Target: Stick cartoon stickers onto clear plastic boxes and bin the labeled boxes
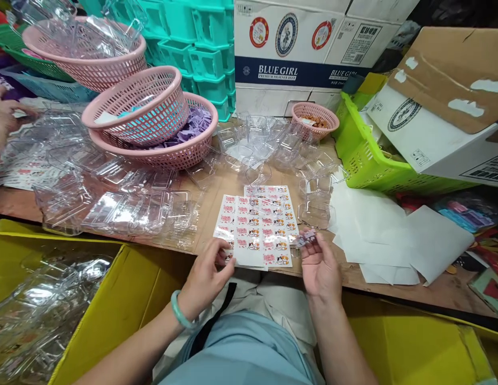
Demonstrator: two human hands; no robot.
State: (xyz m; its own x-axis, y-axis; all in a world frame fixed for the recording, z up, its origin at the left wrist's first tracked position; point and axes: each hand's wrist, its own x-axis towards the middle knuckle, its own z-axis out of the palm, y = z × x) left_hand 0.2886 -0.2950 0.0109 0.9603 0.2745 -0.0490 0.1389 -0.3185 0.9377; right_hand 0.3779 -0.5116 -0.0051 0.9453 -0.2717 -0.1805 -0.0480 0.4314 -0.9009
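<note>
Head view, clock face centred on the sticker sheets on the worktop. Sheets flat and overlapping, rows of pink lettering and small animals, bare white patch near 6 o'clock.

Right hand at 4 o'clock, palm up, fingers lightly pinching a small clear piece with purplish print, just beside the sheets at 3. Left hand between 7 and 8, fingers curled at the sheets' near corner; pinching a sticker or merely touching, impossible to make out.

Clear plastic cases heaped at 9, more at 12 and at 2. Loose white papers overlapping at 3. Stacked pink baskets between 10 and 11; small pink basket of brown bits at 1. Another person's hand at 10, well apart.

Possible trouble: sheets skidding under a drag from the left hand, with no weight evident on top. Small piece slipping, probably smooth and only fingertip-held. Neighbouring cases at 2 knocked by a careless turn of the right wrist, transparent and easily overlooked.
</note>
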